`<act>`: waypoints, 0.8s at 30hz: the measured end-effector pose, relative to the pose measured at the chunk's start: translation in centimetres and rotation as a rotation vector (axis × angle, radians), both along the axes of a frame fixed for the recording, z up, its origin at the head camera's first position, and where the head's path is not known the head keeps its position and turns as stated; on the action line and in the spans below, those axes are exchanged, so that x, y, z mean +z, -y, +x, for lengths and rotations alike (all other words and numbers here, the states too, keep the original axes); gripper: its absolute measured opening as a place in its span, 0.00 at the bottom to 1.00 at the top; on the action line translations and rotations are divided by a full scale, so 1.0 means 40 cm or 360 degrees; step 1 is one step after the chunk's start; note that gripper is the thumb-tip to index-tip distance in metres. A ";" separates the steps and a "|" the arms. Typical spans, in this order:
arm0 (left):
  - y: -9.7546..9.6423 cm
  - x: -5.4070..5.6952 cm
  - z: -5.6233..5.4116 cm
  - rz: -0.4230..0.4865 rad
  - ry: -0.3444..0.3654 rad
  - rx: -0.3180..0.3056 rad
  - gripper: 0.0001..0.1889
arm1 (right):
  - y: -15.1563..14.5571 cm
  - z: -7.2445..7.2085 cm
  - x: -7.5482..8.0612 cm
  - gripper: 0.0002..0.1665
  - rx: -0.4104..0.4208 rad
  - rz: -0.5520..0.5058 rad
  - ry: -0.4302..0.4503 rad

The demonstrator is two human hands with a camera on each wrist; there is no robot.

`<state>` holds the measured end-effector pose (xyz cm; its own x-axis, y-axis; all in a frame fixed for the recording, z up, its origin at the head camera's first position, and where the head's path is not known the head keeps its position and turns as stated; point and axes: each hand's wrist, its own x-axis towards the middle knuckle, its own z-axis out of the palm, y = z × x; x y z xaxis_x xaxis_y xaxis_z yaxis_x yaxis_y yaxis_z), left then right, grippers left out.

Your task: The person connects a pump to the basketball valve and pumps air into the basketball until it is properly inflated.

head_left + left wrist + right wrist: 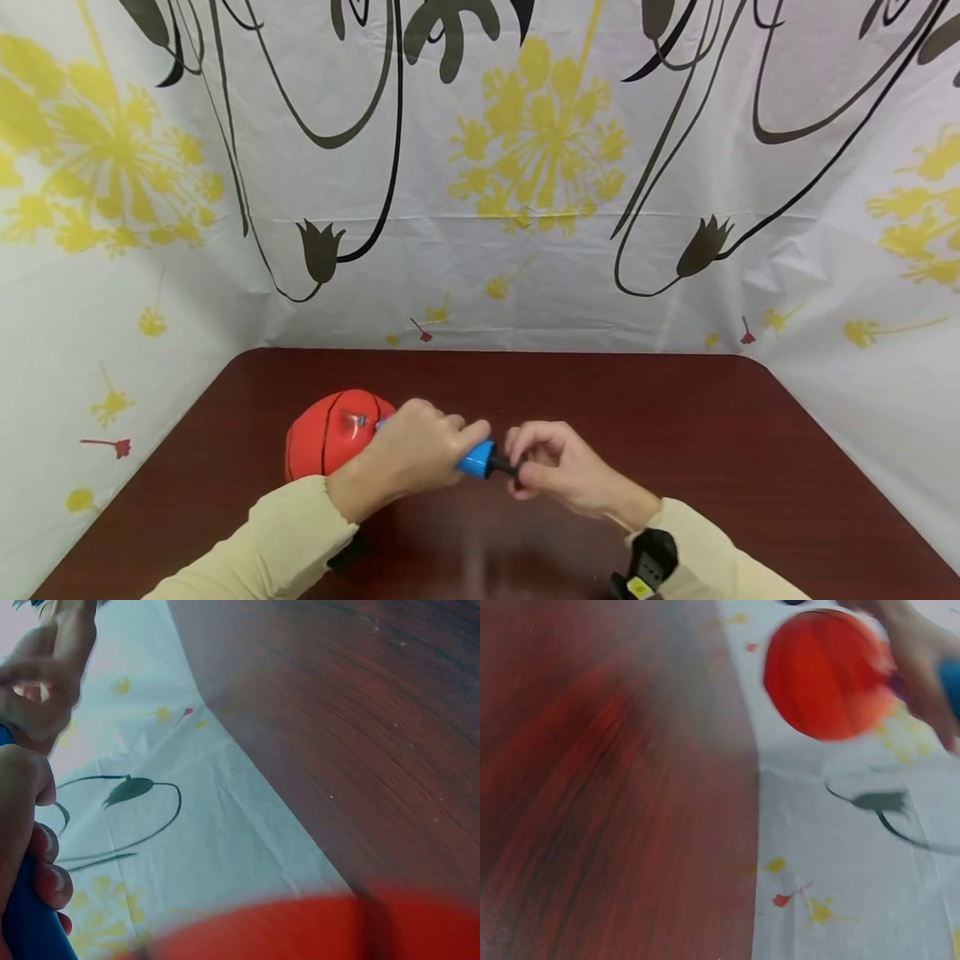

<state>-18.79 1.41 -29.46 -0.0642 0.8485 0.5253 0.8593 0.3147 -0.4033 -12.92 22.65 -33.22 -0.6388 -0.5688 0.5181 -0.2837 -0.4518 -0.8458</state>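
My left hand (411, 448) grips the blue barrel of a hand air pump (476, 460), its fingers curled round it. The pump's tip points left into a red inflatable ball (324, 437) with black seam lines, which looks round and filled. My right hand (562, 471) pinches the black handle end of the pump between thumb and fingers. In the left wrist view the blue barrel (31, 919) runs under the curled left fingers, and the ball (277, 930) fills the bottom edge. The right wrist view shows the ball (825, 675) beside the left hand, blurred.
A dark reddish wooden table (637, 400) lies under both hands. White sheeting (480, 275) with yellow flowers and dark stems stands behind it and along both sides. A black device (651, 562) is strapped at the right wrist.
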 end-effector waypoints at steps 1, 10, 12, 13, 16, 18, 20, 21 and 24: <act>0.001 -0.002 0.002 -0.0018 0.0005 0.0007 0.12 | 0.008 -0.004 -0.001 0.08 -0.0024 0.0041 0.0016; 0.046 -0.013 -0.022 -0.0039 0.0068 0.0001 0.14 | -0.077 0.013 0.015 0.11 0.0239 0.0123 0.0224; 0.065 -0.013 -0.028 -0.0007 0.0066 0.0033 0.15 | -0.104 0.021 0.013 0.11 0.0308 0.0089 0.0225; 0.072 -0.014 -0.029 0.0004 0.0067 0.0041 0.17 | -0.111 0.024 0.009 0.11 0.0337 0.0072 0.0222; 0.073 -0.020 -0.028 0.0015 0.0047 0.0050 0.17 | -0.097 0.020 -0.007 0.10 0.0267 0.0038 0.0221; 0.059 -0.023 -0.023 0.0014 0.0038 0.0056 0.15 | -0.060 0.004 -0.019 0.08 0.0150 0.0027 0.0152; 0.042 -0.029 -0.017 -0.0003 0.0046 0.0074 0.13 | -0.021 -0.018 -0.027 0.06 0.0036 0.0045 0.0110; 0.035 -0.033 -0.014 -0.0019 0.0059 0.0089 0.13 | -0.003 -0.028 -0.031 0.06 0.0002 0.0058 0.0086; 0.030 -0.048 -0.007 -0.0067 0.0126 0.0116 0.13 | 0.025 -0.040 -0.042 0.06 -0.0012 0.0159 0.0130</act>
<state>-19.08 0.22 -31.39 -0.1662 0.8612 0.4803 0.8645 0.3616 -0.3492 -14.51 21.63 -34.88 -0.6812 -0.6099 0.4050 -0.2152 -0.3620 -0.9070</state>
